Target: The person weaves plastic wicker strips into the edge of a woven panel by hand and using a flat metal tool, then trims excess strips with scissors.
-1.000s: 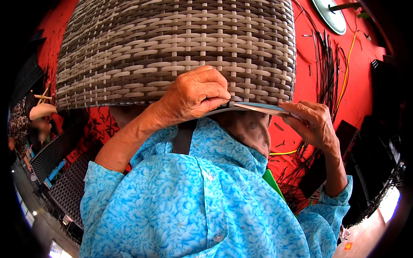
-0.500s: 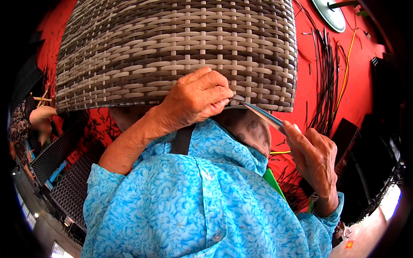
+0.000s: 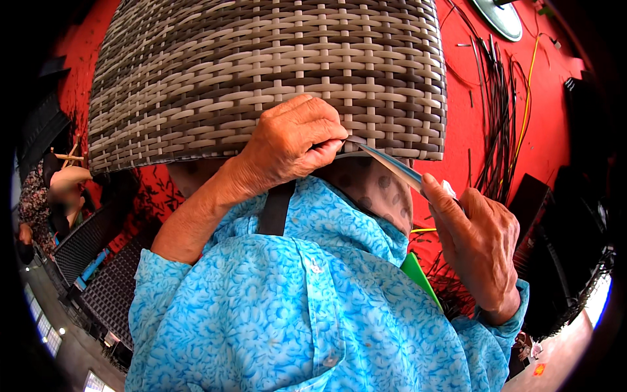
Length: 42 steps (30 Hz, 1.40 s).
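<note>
Across my lap lies a woven grey-brown wicker panel [image 3: 274, 68], its near edge toward my body. My left hand [image 3: 287, 140] is closed at that edge, with thumb and fingers pinched together; what sits between the fingertips is hidden or too small to make out. My right hand [image 3: 480, 245] grips a knife [image 3: 392, 165], index finger stretched along its back. The slim, pointed blade slants up and left, its tip beside the left fingertips at the panel's edge. The handle is mostly covered by my right hand.
Dark loose strands [image 3: 499, 124] lie on the red floor [image 3: 457, 85] at the right, beside a yellow cord [image 3: 526, 111]. A round green base [image 3: 499, 18] stands at the far right. Another person [image 3: 39, 196] sits at the left near dark woven pieces [image 3: 114, 287].
The panel's near right corner has shifted slightly upward in view. My left hand has moved a little up and left. My right hand sits slightly lower and further right, still with the knife.
</note>
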Tool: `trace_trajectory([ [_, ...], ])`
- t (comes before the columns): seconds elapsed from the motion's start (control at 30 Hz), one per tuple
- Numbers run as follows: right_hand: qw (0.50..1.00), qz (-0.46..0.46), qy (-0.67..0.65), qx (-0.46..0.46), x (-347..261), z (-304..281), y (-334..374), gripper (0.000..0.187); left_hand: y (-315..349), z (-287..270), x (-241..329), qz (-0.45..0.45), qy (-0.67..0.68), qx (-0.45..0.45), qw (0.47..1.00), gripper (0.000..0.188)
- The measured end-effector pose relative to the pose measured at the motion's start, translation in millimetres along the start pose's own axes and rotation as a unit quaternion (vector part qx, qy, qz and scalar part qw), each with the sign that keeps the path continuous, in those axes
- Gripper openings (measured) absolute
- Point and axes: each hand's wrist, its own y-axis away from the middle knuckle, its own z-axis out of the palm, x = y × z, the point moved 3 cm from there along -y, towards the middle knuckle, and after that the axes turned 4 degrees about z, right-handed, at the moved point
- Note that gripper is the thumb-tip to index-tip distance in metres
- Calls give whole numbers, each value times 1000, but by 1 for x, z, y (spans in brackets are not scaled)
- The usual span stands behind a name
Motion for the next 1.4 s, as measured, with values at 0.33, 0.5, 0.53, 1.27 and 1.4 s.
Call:
trace_trajectory([
  [0.33,997,-17,59,-35,-8,-19,-16,42,0,0,1,4,-1,-4,1000,19],
  [0.5,998,-20,60,-29,-10,-20,-18,41,0,-1,1,-3,-2,-4,1000,19],
  [0.53,998,-14,53,-32,-9,-19,-17,41,0,0,1,-1,-1,-3,1000,19],
  [1.27,986,-47,-148,66,36,47,-9,40,-3,-1,3,-11,4,-21,1000,19],
  [1.4,995,-33,-75,54,22,20,-7,44,0,-2,0,-13,1,-17,1000,19],
])
